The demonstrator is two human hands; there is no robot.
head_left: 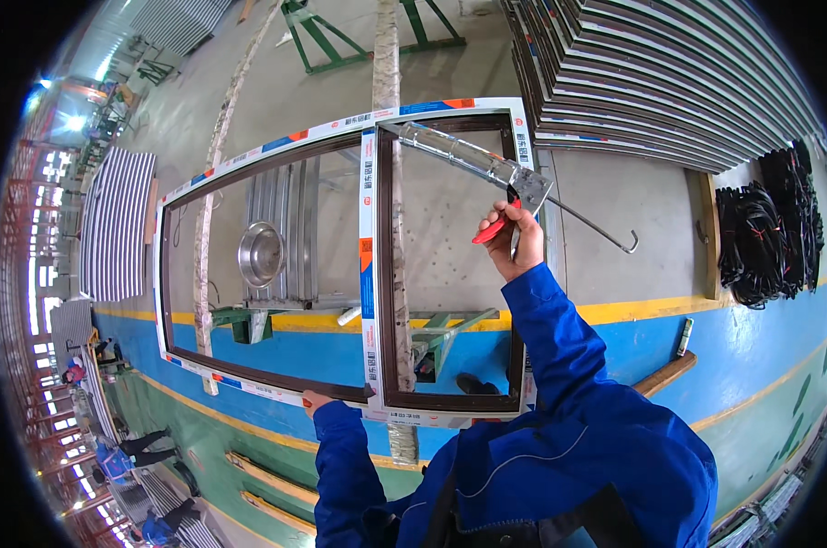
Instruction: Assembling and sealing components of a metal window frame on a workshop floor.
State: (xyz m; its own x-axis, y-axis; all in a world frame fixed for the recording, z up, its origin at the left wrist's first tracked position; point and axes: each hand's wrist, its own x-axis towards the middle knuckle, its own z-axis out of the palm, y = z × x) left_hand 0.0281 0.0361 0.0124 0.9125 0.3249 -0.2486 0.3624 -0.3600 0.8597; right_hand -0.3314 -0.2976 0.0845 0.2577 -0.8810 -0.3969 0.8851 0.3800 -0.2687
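Left hand (315, 399) mostly hidden behind window frame (368, 265), grip unclear | right hand (514, 239) clenched around caulking gun (486, 169) | white protective film, blue-orange patches, along frame edges.

Window factory hall: stacked profiles (669, 73), window frame (368, 265).

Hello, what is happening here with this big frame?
A person in a blue jacket works on a large white and brown window frame lying on green stands. The right hand holds a metal caulking gun with a red trigger, its nozzle at the frame's top edge beside the middle bar. The left hand grips the frame's near edge.
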